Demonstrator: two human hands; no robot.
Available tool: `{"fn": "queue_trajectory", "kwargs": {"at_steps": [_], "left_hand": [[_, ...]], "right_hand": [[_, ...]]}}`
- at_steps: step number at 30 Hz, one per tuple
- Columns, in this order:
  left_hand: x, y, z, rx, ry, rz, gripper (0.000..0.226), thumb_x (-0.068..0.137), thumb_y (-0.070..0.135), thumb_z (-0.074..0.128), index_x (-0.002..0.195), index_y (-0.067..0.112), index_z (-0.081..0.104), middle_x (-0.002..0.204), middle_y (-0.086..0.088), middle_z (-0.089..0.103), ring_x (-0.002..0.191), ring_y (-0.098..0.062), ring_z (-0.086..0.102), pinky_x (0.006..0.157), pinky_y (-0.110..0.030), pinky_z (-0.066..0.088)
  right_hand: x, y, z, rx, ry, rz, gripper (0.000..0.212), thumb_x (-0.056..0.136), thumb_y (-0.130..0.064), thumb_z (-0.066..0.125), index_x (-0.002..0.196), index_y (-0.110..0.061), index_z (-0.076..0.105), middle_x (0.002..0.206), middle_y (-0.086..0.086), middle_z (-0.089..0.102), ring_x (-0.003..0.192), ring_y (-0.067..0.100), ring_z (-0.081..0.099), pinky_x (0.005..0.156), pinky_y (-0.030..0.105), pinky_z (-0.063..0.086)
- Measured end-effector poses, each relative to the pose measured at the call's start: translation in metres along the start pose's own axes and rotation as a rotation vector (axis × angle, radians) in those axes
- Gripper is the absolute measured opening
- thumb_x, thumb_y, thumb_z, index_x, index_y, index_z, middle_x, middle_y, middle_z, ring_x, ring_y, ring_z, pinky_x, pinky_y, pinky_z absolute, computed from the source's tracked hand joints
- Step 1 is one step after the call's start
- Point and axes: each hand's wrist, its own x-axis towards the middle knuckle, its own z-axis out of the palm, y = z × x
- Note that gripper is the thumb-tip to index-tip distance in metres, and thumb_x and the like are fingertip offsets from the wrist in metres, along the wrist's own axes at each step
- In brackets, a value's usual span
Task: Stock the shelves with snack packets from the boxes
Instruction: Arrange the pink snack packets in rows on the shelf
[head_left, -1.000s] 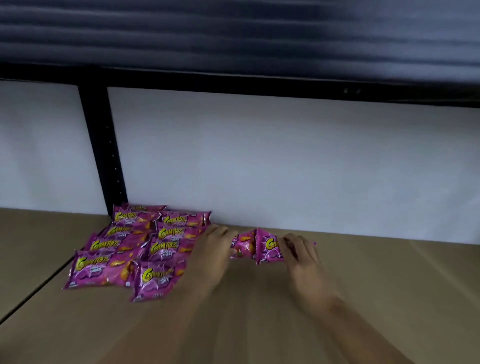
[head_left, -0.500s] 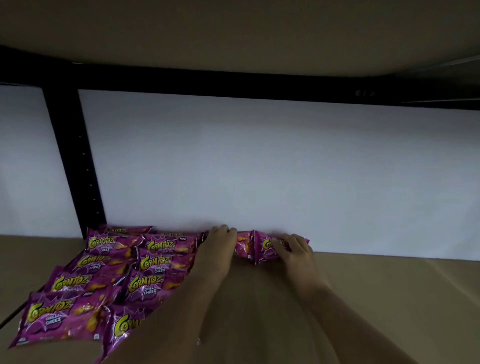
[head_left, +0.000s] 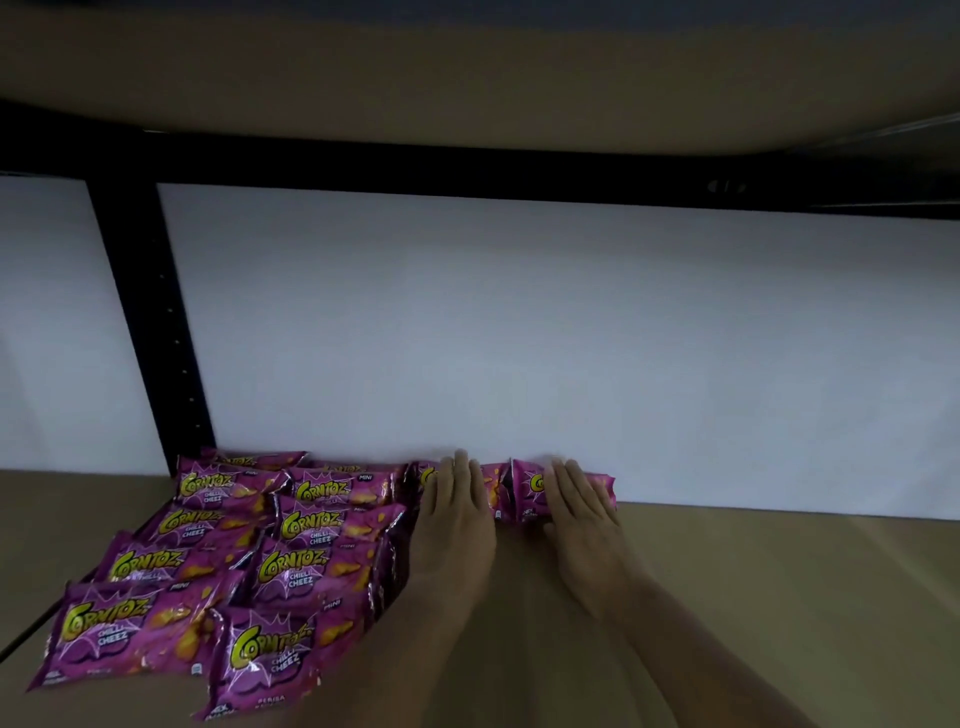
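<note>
Head view: the left hand (head_left: 457, 519) and right hand (head_left: 579, 512) lie flat, fingers straight, each pressing a purple foil snack packet (head_left: 566, 491) against the white back wall (head_left: 519, 332) of the tan shelf (head_left: 753, 597). Neighbouring purple packets (head_left: 291, 571) read "Corntoz Chilli Cheez".

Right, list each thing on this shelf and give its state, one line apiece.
left hand: open, fingers straight, pressing a packet at the back wall.
right hand: open, fingers flat on the next packet.
two packets under the hands: side by side against the white back panel.
stocked packets: lying flat in overlapping rows, labels up.
shelf board: bare to the right of the hands.
</note>
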Motion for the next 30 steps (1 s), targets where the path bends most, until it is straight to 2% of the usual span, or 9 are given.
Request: {"fn": "queue_trajectory", "kwargs": {"at_steps": [6,10,13,15,18,19,21,23,30], "left_hand": [[-0.022,0.014,0.02,-0.139,-0.041,-0.083,0.074,0.105,0.028,0.028,0.151,0.001,-0.024,0.157,-0.019,-0.034,0.146,-0.033,-0.031,0.123,-0.049,-0.009],[-0.014,0.01,0.022,-0.205,-0.103,-0.064,0.073,0.106,0.042,0.023,0.154,0.009,-0.022,0.158,-0.012,-0.035,0.147,-0.029,-0.029,0.122,-0.051,-0.011],[-0.011,0.007,0.02,-0.188,-0.134,-0.049,0.075,0.106,0.044,0.024,0.155,0.009,-0.02,0.159,-0.012,-0.032,0.148,-0.029,-0.027,0.123,-0.051,-0.009],[-0.01,0.005,0.017,-0.174,-0.163,-0.044,0.076,0.106,0.045,0.026,0.155,0.009,-0.02,0.16,-0.012,-0.031,0.149,-0.029,-0.026,0.123,-0.051,-0.009],[-0.008,0.002,0.007,-0.186,-0.18,-0.024,0.076,0.105,0.04,0.032,0.156,0.011,-0.017,0.161,-0.011,-0.028,0.15,-0.027,-0.024,0.122,-0.051,-0.01],[-0.008,0.001,0.003,-0.205,-0.169,-0.01,0.076,0.104,0.035,0.036,0.157,0.012,-0.015,0.163,-0.011,-0.025,0.15,-0.026,-0.023,0.122,-0.051,-0.01],[-0.013,0.0,-0.005,-0.242,-0.114,0.035,0.078,0.101,0.024,0.043,0.158,0.013,-0.008,0.165,-0.01,-0.018,0.152,-0.024,-0.018,0.123,-0.049,-0.007],[-0.025,0.0,-0.012,-0.261,-0.047,0.082,0.078,0.098,0.016,0.047,0.159,0.012,-0.002,0.167,-0.009,-0.008,0.153,-0.021,-0.011,0.125,-0.044,-0.003],[-0.118,0.001,-0.042,-0.301,0.13,0.066,0.059,0.089,0.012,0.055,0.146,0.014,0.042,0.143,-0.005,0.051,0.133,-0.026,0.045,0.111,-0.039,0.036]], "right_hand": [[-0.013,-0.013,0.006,-0.005,-0.082,0.064,0.056,0.091,-0.031,0.035,0.135,-0.007,0.059,0.144,0.009,0.053,0.139,0.026,0.043,0.118,0.04,0.027],[-0.014,-0.01,0.004,0.029,-0.24,0.027,0.084,0.083,-0.048,-0.006,0.157,-0.01,0.009,0.163,0.003,-0.008,0.15,0.024,-0.016,0.116,0.039,-0.013],[-0.013,-0.009,-0.002,0.05,-0.308,0.003,0.093,0.074,-0.053,-0.017,0.156,-0.012,-0.006,0.159,0.002,-0.025,0.145,0.023,-0.03,0.115,0.04,-0.02],[-0.012,-0.009,0.001,0.04,-0.324,0.008,0.091,0.077,-0.054,-0.012,0.156,-0.01,-0.001,0.161,0.006,-0.019,0.146,0.026,-0.025,0.118,0.04,-0.018],[-0.012,-0.014,-0.009,-0.073,-0.238,0.021,0.073,0.091,-0.046,0.019,0.149,-0.006,0.039,0.16,0.015,0.022,0.148,0.033,0.015,0.122,0.047,0.01],[-0.012,-0.016,-0.017,-0.075,-0.251,0.039,0.068,0.094,-0.041,0.025,0.151,-0.006,0.035,0.161,0.014,0.017,0.15,0.032,0.015,0.121,0.049,0.011],[-0.018,-0.021,-0.025,-0.056,-0.265,0.019,0.064,0.101,-0.027,0.027,0.157,-0.007,0.002,0.162,0.007,-0.014,0.151,0.027,-0.012,0.12,0.047,-0.004],[-0.025,-0.029,-0.037,-0.008,-0.295,0.021,0.07,0.1,-0.013,0.035,0.155,-0.005,-0.007,0.157,0.002,-0.023,0.15,0.027,-0.017,0.121,0.046,-0.007],[-0.083,-0.069,-0.072,0.254,-0.156,0.021,0.047,0.087,-0.005,0.05,0.132,0.004,0.058,0.146,0.02,0.047,0.136,0.036,0.044,0.111,0.041,0.04]]}}
